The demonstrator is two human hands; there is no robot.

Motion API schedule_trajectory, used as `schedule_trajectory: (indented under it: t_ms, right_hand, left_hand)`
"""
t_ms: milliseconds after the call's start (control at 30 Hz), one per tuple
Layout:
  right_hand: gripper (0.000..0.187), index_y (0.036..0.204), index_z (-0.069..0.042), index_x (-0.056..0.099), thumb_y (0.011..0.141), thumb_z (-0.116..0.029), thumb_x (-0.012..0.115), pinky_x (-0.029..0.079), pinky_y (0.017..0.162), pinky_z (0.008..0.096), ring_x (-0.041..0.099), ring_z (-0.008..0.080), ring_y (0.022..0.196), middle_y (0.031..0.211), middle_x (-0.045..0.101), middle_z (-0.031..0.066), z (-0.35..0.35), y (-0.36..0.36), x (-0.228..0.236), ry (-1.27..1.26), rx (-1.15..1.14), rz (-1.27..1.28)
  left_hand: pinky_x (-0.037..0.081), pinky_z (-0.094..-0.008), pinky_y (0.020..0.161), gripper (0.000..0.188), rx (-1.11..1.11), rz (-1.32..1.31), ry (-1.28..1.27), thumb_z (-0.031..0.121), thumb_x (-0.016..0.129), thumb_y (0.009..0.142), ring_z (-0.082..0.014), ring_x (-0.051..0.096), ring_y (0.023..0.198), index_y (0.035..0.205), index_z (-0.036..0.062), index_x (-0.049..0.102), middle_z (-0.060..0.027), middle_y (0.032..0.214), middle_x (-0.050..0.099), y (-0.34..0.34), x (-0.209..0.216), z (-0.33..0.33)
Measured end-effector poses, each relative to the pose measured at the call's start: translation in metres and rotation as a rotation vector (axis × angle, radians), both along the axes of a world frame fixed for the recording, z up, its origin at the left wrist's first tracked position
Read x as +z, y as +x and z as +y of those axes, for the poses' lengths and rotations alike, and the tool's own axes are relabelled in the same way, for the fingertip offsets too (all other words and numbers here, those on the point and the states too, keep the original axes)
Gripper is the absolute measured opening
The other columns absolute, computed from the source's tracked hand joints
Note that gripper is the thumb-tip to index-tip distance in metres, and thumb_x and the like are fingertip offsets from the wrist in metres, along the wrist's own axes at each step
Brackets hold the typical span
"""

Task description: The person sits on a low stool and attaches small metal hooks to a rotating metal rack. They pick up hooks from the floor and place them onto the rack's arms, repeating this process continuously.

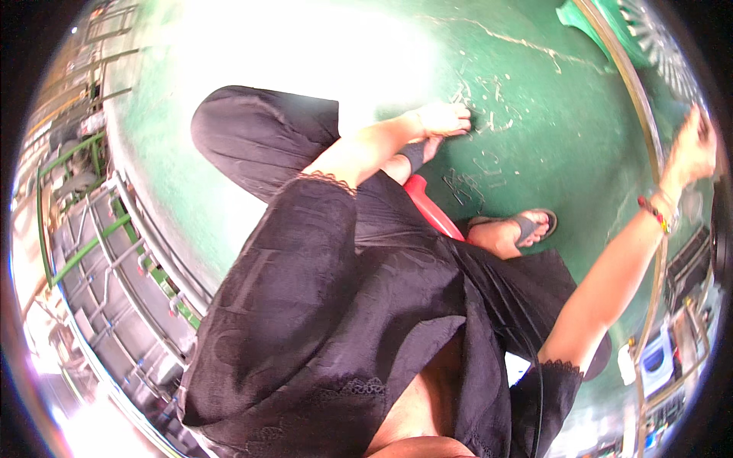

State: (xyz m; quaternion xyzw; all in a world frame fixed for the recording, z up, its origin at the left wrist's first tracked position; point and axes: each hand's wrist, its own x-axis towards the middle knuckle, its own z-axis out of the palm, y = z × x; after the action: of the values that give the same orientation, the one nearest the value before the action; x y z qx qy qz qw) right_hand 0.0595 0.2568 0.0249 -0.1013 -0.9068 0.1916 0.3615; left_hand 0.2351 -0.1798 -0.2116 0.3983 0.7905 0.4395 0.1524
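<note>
My left hand (445, 120) is low in front of me, above my sandaled left foot (416, 155). Its fingers are curled together; what they hold, if anything, is too washed out to make out. Reaching far to the right, my right hand (691, 153) is raised beside a curved metal bar (640, 91). The fingers there are bent toward the thumb, and anything between them is hidden or too small to name. Thin pale strips (496, 114) lie scattered on the green floor near my left hand, with dark thin scraps (466, 187) closer to my feet.
I sit low on a red seat (431, 206). At the upper right are a green sheet-like thing (588, 27) and a fan of pale spikes (664, 46). Metal racks (122, 267) stand at the left. A blue-and-white object (657, 362) sits at the lower right.
</note>
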Motion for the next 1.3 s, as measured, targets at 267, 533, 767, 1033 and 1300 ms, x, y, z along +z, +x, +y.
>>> schedule_trajectory:
  t_ms: [267, 533, 767, 1033, 1300]
  right_hand:
    - [0.029, 0.094, -0.002, 0.068, 0.079, -0.027, 0.073, 0.048, 0.061, 0.0194, 0.062, 0.0078, 0.067, 0.075, 0.068, 0.0041, -0.015, -0.001, 0.0, -0.163, 0.079, 0.002]
    - [0.028, 0.089, -0.003, 0.07, 0.077, -0.028, 0.073, 0.05, 0.065, 0.0237, 0.065, 0.0105, 0.065, 0.074, 0.069, 0.0042, -0.025, 0.015, 0.012, -0.267, 0.066, 0.07]
    - [0.023, 0.091, 0.001, 0.068, 0.078, -0.018, 0.074, 0.05, 0.063, 0.0207, 0.064, 0.0092, 0.068, 0.079, 0.069, 0.0054, -0.034, 0.018, 0.015, -0.25, 0.122, 0.077]
    - [0.025, 0.091, -0.002, 0.07, 0.076, -0.021, 0.074, 0.051, 0.067, 0.0218, 0.065, 0.0088, 0.069, 0.076, 0.07, 0.0047, -0.05, 0.02, 0.02, -0.351, 0.133, 0.197]
    - [0.022, 0.094, 0.001, 0.067, 0.079, -0.013, 0.073, 0.049, 0.062, 0.0186, 0.062, 0.0073, 0.068, 0.078, 0.068, 0.0042, -0.048, 0.022, 0.014, -0.453, 0.175, 0.226]
  left_hand:
    - [0.049, -0.0362, 0.071, 0.014, 0.953, 0.101, -0.304, 0.021, 0.052, 0.088, -0.0304, 0.056, 0.082, 0.096, 0.011, 0.059, -0.0103, 0.092, 0.057, -0.05, -0.024, -0.092]
    - [0.047, -0.0372, 0.079, 0.013, 0.771, 0.169, -0.392, 0.013, 0.058, 0.086, -0.0255, 0.06, 0.081, 0.097, 0.0079, 0.06, -0.0082, 0.092, 0.06, -0.076, -0.023, -0.074]
    - [0.05, -0.0428, 0.073, 0.022, 0.801, 0.22, -0.459, 0.022, 0.06, 0.083, -0.0362, 0.061, 0.078, 0.086, 0.0011, 0.063, -0.0192, 0.086, 0.062, -0.083, -0.008, -0.013]
    - [0.05, -0.0438, 0.074, 0.019, 0.581, -0.002, -0.78, 0.013, 0.055, 0.081, -0.0382, 0.059, 0.084, 0.089, -0.004, 0.059, -0.0257, 0.089, 0.06, -0.096, -0.009, 0.018]
    - [0.048, -0.0401, 0.078, 0.012, 0.614, 0.586, -0.711, 0.005, 0.053, 0.078, -0.0366, 0.057, 0.087, 0.087, -0.0008, 0.059, -0.0197, 0.086, 0.06, -0.084, 0.032, 0.029]
